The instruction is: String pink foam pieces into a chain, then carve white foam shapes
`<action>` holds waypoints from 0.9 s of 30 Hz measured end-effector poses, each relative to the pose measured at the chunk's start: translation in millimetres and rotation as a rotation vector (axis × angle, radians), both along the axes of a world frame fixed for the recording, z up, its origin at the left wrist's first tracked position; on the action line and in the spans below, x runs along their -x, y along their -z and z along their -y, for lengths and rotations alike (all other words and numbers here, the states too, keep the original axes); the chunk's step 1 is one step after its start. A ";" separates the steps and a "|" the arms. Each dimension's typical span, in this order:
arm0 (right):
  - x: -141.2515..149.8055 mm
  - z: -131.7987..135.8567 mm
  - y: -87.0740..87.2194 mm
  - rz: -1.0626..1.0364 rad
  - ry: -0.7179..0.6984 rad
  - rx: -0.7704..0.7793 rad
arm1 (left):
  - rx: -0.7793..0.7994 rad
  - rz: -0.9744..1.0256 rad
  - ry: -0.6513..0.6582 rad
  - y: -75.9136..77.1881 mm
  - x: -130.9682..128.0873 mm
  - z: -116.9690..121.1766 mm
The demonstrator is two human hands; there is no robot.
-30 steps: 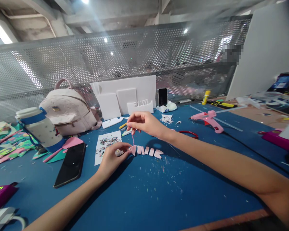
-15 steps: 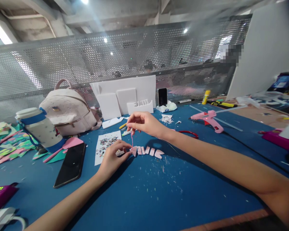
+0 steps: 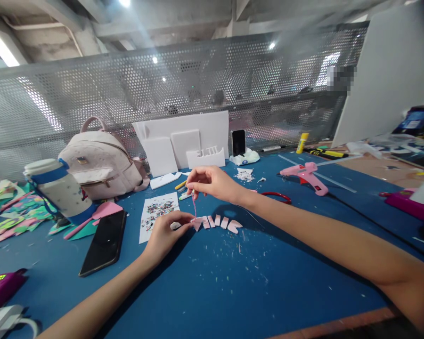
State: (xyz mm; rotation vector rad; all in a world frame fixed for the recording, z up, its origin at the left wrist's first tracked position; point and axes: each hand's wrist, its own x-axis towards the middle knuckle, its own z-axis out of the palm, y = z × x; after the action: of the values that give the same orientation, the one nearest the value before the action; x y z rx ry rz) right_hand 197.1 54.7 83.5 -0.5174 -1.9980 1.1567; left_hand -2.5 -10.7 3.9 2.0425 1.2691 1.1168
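Observation:
My right hand (image 3: 214, 183) is closed in a pinch on the upper end of a thin pink string (image 3: 194, 207), which hangs down to the left end of a row of pale pink cut pieces. My left hand (image 3: 167, 236) rests on the blue tabletop, thumb and forefinger pinched at the leftmost pink piece (image 3: 197, 225), where the string meets it. Several small strips (image 3: 217, 220) lie spaced apart to the right, ending in a notched, tail-like piece (image 3: 234, 226). A small white lump (image 3: 175, 225) shows beside my left fingers.
A white sheet with colourful bits (image 3: 149, 231) lies behind my left hand. A phone (image 3: 104, 242), a bottle (image 3: 58, 188) and a backpack (image 3: 99, 162) stand or lie left. Right are red-handled scissors (image 3: 277, 196) and a pink glue gun (image 3: 305, 175) with its cord.
My right hand has come down very slightly with the string. The leftmost pink piece has shifted a little and now sits closer against the strip beside it.

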 end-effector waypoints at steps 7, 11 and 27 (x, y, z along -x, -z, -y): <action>-0.2 -1.7 1.0 0.003 0.004 0.001 | 0.088 0.040 -0.006 4.9 2.0 -3.5; -0.2 -2.0 1.5 0.009 0.003 0.008 | 0.136 0.053 -0.014 5.6 2.3 -3.8; -0.3 -6.1 5.4 -0.015 -0.007 0.010 | 0.205 0.092 0.009 1.4 2.1 -0.7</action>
State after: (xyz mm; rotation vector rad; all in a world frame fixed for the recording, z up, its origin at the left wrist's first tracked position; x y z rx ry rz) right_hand 197.4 60.9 78.2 -0.5056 -1.9837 1.1717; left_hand -4.6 -10.1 2.6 1.8241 1.2720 1.0193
